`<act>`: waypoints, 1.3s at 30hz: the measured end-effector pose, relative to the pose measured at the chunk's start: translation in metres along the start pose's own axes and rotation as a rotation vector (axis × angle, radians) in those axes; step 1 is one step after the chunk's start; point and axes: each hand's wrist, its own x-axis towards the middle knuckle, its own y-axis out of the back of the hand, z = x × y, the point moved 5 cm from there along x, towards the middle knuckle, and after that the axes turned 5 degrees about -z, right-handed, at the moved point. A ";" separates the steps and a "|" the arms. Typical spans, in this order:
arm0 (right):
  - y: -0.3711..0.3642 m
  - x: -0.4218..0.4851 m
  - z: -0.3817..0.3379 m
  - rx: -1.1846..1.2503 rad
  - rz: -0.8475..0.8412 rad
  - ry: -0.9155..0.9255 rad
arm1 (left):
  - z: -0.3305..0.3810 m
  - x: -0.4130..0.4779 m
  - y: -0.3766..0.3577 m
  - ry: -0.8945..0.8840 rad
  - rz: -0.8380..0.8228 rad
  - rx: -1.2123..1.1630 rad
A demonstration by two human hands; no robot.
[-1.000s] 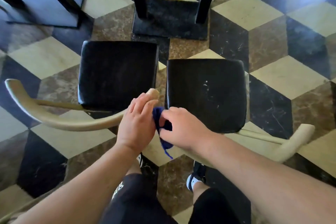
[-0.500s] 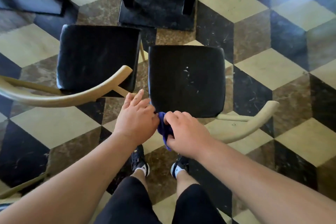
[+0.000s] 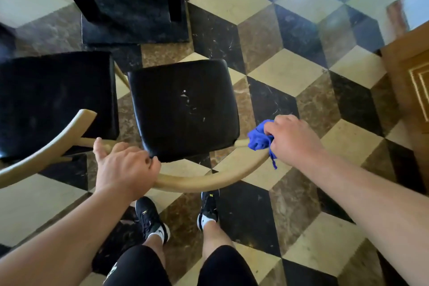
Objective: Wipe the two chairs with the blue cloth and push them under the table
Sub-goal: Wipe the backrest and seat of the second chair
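**Wipe poised: blue cloth (image 3: 258,138) at right end of backrest rail (image 3: 197,184)**

The right hand (image 3: 294,139) bunches it in curled fingers, pressed to the wood. The left hand (image 3: 126,169) wraps the same rail further left. From the cloth, the rail curves leftward toward that hand; the table base (image 3: 134,18) lies ahead.

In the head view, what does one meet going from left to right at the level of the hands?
From the left: left chair's seat → left hand → right chair's seat → blue cloth → right hand → wooden furniture.
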 end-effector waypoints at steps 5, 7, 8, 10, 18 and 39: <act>0.006 0.021 0.028 0.094 0.044 -0.122 | 0.002 0.000 0.005 -0.001 -0.038 -0.005; 0.000 0.021 0.010 0.118 -0.034 -0.113 | 0.003 -0.001 0.008 0.002 -0.056 -0.018; -0.006 0.018 -0.006 0.136 -0.104 -0.090 | 0.003 -0.001 0.010 0.001 -0.059 -0.026; -0.016 0.008 -0.047 0.198 -0.257 -0.005 | 0.002 -0.002 0.014 -0.003 -0.063 -0.060; -0.006 -0.009 -0.223 0.703 -0.393 0.272 | -0.024 0.012 0.024 0.028 0.082 -0.423; -0.149 0.168 -0.337 0.622 -0.694 0.230 | -0.069 0.032 -0.006 0.203 0.380 -0.970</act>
